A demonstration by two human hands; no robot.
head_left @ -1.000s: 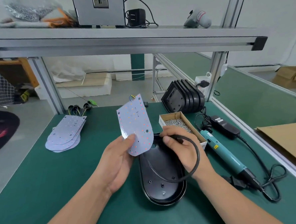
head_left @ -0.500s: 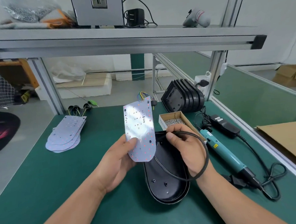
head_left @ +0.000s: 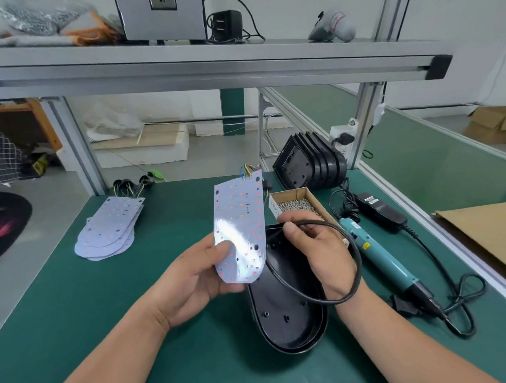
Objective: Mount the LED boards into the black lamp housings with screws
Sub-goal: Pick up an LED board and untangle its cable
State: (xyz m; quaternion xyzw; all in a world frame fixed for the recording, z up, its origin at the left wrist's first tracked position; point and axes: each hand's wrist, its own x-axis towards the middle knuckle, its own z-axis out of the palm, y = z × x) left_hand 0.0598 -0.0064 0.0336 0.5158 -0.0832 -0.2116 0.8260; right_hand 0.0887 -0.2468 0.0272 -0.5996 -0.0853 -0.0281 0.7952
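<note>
Two hands busy, head view: left hand (head_left: 197, 271) pinches LED board (head_left: 239, 221) upright beside the open black lamp housing (head_left: 286, 316) on worktop (head_left: 104, 304); right hand (head_left: 317, 246) grips black cable (head_left: 359, 261). Best tuck cable clear, then seat board flat, holes over bosses.

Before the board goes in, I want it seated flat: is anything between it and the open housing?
Yes. The black cable, pinched by the right hand, loops across the open housing, below the board that the left hand holds.
</note>
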